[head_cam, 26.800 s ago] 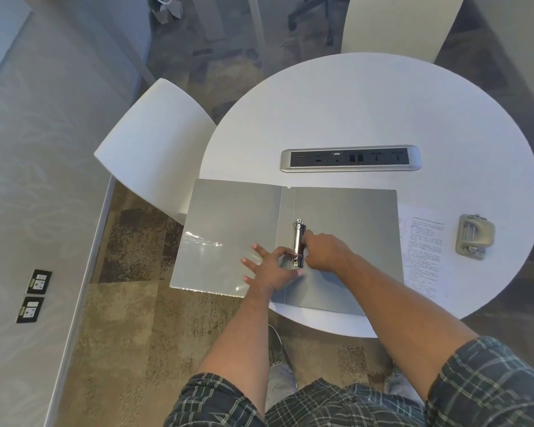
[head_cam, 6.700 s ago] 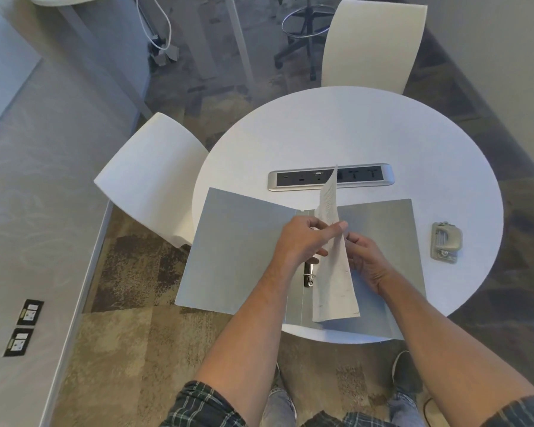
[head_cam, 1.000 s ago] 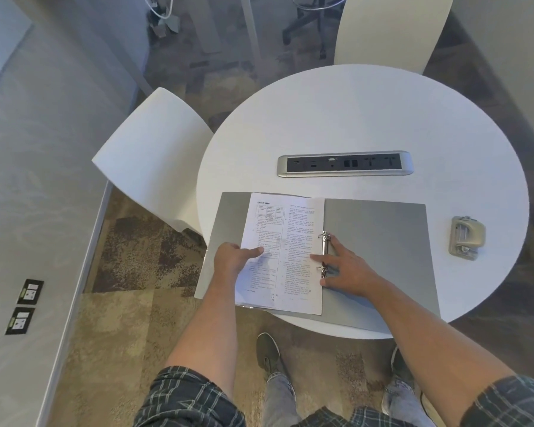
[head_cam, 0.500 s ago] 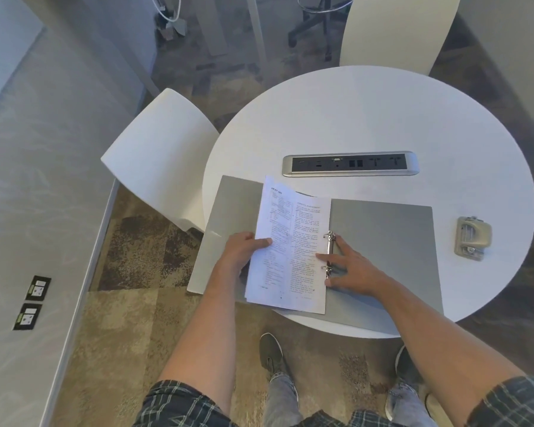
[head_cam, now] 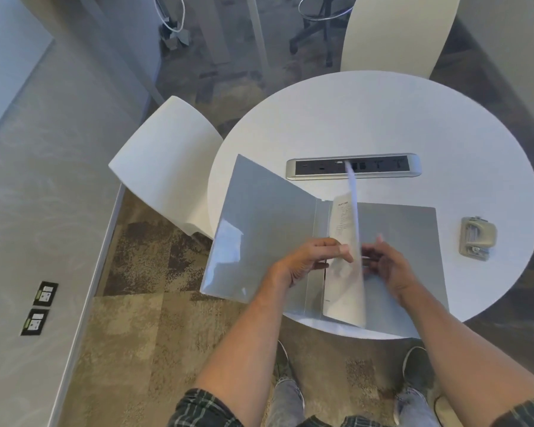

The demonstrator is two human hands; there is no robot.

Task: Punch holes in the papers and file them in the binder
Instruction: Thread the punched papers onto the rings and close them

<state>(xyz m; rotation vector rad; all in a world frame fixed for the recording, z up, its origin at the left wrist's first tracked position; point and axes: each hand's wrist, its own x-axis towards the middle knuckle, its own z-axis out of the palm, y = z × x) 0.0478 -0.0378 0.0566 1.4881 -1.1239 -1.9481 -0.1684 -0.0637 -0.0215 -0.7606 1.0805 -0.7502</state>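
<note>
Papers [head_cam: 347, 272] stood on edge over the binder [head_cam: 265, 229] spine, pinched by left hand [head_cam: 309, 261] fingers; right hand [head_cam: 386, 263] fingers loosely curled beside, contact blurred. Sheets should be swung over slowly, holes kept seated on rings. Punch [head_cam: 477, 238] idle on desk [head_cam: 383, 118].

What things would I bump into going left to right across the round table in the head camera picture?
Raised grey binder cover → upright white printed paper → grey binder back cover lying flat → grey metal hole punch.
</note>
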